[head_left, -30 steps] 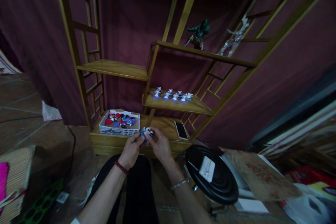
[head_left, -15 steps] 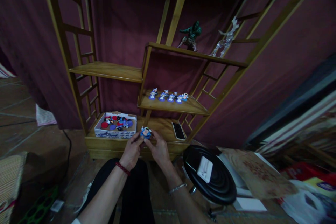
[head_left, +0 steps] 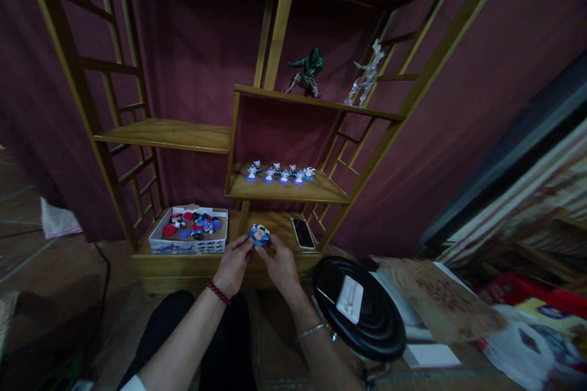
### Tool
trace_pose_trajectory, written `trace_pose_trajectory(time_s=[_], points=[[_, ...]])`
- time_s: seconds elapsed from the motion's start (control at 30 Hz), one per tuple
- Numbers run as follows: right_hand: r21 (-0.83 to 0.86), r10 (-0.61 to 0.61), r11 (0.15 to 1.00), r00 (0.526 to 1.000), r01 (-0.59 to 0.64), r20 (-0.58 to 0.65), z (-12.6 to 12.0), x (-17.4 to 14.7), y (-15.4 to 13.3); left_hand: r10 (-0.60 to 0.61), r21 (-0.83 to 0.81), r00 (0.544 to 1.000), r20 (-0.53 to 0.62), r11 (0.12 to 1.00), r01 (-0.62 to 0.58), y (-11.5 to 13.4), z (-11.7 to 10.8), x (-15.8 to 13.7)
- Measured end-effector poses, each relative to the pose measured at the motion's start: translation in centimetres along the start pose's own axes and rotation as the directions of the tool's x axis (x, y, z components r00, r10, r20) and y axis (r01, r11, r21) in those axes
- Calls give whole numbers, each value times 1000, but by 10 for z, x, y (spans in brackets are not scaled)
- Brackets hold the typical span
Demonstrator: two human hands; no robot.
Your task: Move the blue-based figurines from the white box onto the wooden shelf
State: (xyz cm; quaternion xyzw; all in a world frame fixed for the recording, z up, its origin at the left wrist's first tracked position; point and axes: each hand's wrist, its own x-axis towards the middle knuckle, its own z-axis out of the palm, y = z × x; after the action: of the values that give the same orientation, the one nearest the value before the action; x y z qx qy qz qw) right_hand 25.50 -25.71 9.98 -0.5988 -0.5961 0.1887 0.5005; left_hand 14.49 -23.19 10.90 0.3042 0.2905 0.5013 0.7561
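Note:
Between the fingertips of both hands is a small blue-and-white toy figurine (head_left: 260, 234), in front of the lowest shelf. My left hand (head_left: 235, 261) pinches it from the left, a dark red bead bracelet at the wrist. From the right, my right hand (head_left: 279, 261) closes on the same figurine; that wrist has a silver bracelet. To the left stands an open cardboard box (head_left: 189, 247) with several red, blue and purple toy pieces in it. On the middle shelf (head_left: 284, 192), several small figurines (head_left: 284, 176) stand in two rows on round bases.
A smartphone (head_left: 303, 233) lies on the lowest shelf, right of my hands. A green hooded figure (head_left: 308, 70) and a clear deer ornament (head_left: 365, 77) stand on the upper shelf. A round black stool (head_left: 383, 327) at right carries a white packet (head_left: 351, 299).
The camera view has swung to the right, so the shelves appear further left. Both hands still hold the figurine, which has turned slightly between the fingers.

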Motion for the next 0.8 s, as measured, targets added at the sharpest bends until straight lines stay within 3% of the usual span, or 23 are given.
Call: trace_pose_trajectory(time_s=[0.2, 0.4, 0.6, 0.8], points=[[33, 40, 999, 999, -40, 2, -22, 12, 8, -2, 74, 1000, 29, 997, 0, -3, 14, 13], [184, 16, 983, 998, -26, 53, -41, 23, 10, -12, 133, 993, 115, 991, -3, 0, 31, 21], [300, 2, 954, 997, -24, 76, -55, 34, 10, 1, 194, 997, 78, 981, -16, 2, 48, 31], [262, 22, 965, 1000, -18, -12, -69, 43, 12, 17, 228, 998, 58, 973, -30, 3, 68, 39]])
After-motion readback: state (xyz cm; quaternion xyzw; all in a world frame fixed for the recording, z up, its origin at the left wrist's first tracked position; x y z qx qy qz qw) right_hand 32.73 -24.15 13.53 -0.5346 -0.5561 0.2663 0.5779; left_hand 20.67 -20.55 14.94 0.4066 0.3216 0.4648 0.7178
